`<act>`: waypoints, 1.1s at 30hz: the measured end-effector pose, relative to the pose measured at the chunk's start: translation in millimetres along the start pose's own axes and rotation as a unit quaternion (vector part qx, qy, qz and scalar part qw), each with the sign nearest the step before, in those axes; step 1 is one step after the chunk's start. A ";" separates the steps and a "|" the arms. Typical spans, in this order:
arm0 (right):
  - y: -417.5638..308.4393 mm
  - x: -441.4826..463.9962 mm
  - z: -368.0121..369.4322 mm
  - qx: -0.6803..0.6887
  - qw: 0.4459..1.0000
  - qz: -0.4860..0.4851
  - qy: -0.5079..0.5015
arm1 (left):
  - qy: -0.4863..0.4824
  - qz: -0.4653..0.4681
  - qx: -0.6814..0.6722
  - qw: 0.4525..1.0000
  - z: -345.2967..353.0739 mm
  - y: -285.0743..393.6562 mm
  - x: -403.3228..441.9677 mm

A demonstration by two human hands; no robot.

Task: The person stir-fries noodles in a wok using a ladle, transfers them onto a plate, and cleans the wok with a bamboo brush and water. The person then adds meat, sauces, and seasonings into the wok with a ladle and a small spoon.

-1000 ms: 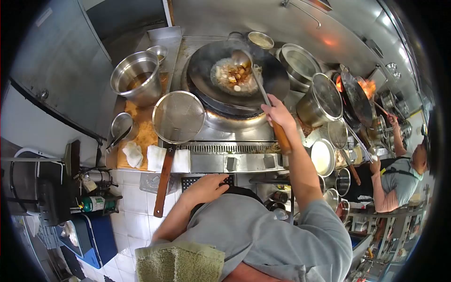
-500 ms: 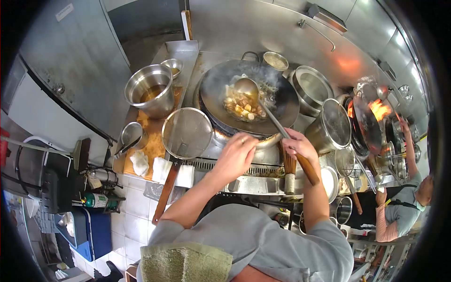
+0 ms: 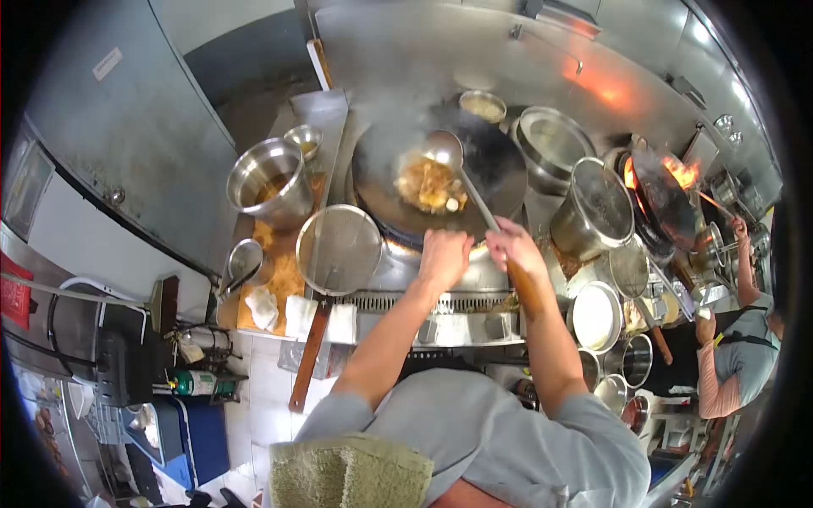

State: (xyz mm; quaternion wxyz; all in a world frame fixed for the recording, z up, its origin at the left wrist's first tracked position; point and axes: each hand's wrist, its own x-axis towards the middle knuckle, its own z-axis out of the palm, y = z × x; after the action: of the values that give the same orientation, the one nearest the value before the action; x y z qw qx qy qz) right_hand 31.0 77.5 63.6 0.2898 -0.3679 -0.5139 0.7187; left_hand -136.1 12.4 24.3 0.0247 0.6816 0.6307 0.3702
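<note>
A large black wok (image 3: 495, 173) sits on the stove with browned food (image 3: 429, 183) in it, blurred and steaming. My right hand (image 3: 515, 245) is closed round the ladle (image 3: 478, 196), whose wooden handle runs back along my forearm. The bowl of the ladle is in the wok, at the far side of the food. My left hand (image 3: 446, 256) is closed at the wok's near rim; its fingertips are hidden. Left of the wok, a round mesh strainer (image 3: 340, 250) lies with its wooden handle over the counter edge.
A steel pot of brown liquid (image 3: 269, 182) and folded white cloths (image 3: 322, 319) are on the left. To the right stand a basin (image 3: 555, 146), a tall pot with a strainer (image 3: 593, 222) and a white-filled bowl (image 3: 595, 317). A co-worker (image 3: 745, 356) works beside another wok (image 3: 663, 199) over flames.
My left hand has come up from near my body to the wok's near rim and closed there. The ladle has moved within the wok, and the food has shifted. The camera view has shifted too.
</note>
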 end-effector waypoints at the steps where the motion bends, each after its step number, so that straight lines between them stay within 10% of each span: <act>1: -2.9 -0.9 0.4 -0.067 0.997 -0.032 0.009 | 0.029 0.017 -0.005 0.999 -12.8 6.7 -5.3; 6: -9.8 -10.7 -6.3 -0.238 0.964 -0.079 0.087 | 0.005 0.015 -0.022 1.000 -21.8 -7.7 -0.9; 13: 12.6 -17.9 -11.8 0.053 0.998 0.007 -0.023 | 0.002 0.013 -0.011 1.000 -30.2 13.9 -18.0; 20: -1.6 -19.8 6.8 -0.268 0.945 -0.080 0.168 | -0.023 0.014 -0.005 1.000 -36.5 4.1 -13.0; 23: 4.8 -17.8 -2.1 -0.259 0.963 -0.034 0.069 | -0.024 0.013 0.013 1.000 -23.1 -9.9 -2.9; 25: 35.4 -31.2 2.3 -0.434 0.877 -0.149 0.143 | -0.052 0.009 -0.004 0.999 -28.2 -7.1 -2.4; 33: 68.1 -89.3 15.5 -0.376 0.888 -0.181 0.194 | -0.079 -0.008 -0.003 0.997 -24.5 -8.3 4.1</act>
State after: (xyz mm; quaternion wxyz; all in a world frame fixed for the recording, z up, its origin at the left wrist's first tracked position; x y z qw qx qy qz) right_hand 65.7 -22.3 22.5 0.3491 -0.4822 -0.7366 0.3211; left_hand -156.4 7.1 39.8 0.0795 0.7032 0.6312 0.3174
